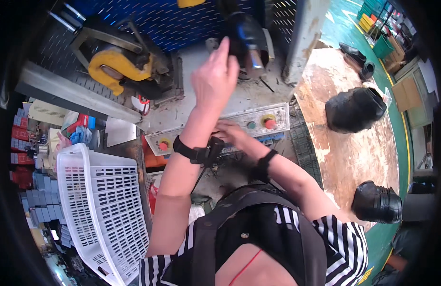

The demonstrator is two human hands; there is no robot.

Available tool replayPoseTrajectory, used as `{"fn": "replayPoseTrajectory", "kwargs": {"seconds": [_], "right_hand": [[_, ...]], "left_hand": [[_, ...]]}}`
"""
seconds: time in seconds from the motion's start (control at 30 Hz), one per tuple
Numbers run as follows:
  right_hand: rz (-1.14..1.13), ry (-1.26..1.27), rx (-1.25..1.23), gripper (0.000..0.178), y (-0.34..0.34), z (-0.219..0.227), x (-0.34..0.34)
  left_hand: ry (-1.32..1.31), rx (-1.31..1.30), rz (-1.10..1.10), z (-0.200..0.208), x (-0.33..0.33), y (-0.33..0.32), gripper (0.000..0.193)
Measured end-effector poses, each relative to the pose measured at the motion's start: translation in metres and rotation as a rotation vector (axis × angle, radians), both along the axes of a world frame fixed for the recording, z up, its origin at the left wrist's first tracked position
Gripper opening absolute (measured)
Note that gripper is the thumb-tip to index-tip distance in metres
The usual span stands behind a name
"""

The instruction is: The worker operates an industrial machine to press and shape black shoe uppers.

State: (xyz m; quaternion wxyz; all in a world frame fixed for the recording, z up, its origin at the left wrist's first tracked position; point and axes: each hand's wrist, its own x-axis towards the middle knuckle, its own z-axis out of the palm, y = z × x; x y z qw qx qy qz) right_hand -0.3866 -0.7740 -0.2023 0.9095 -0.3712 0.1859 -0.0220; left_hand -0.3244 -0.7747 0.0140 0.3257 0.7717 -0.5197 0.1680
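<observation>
Head view, only one. Left hand (214, 78) up front at the machine, back of hand showing, fingers extended and apart—tips right beside a dark shiny piece (243, 35) at top centre. Can't tell if they touch it; piece is blurred, with a bright metal cylinder (254, 63) at its lower end. Right hand (233, 135) lower, over the pale control panel (240, 118), fingertips partly behind the left forearm. Can't tell if those fingers are together or pressing anything. Black bands on both wrists.

Panel: red button (269, 123) and green button (251, 125) just right of the right hand, another red button (163, 145) at the far left end. Yellow curved part (116, 71) on a mechanism left of the left hand. White perforated basket (113, 167) lower left, near the left arm. On the right, worn wooden board (342, 164) with two black boot-like items—one further up (356, 109), one nearer (378, 202)—well apart; dark shoes (356, 57) at its far end.
</observation>
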Motion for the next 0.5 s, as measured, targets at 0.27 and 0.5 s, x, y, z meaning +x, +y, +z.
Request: {"fn": "replayPoseTrajectory", "kwargs": {"seconds": [0.27,0.5], "right_hand": [[-0.956,-0.113,-0.029,0.024,-0.104,0.054,-0.176],[-0.018,-0.393,0.176,0.066,-0.054,0.096,-0.24]], "left_hand": [[-0.137,-0.328,-0.155,-0.005,-0.037,0.025,0.022],[-0.333,-0.124,-0.942,-0.021,-0.114,0.088,0.033]]}}
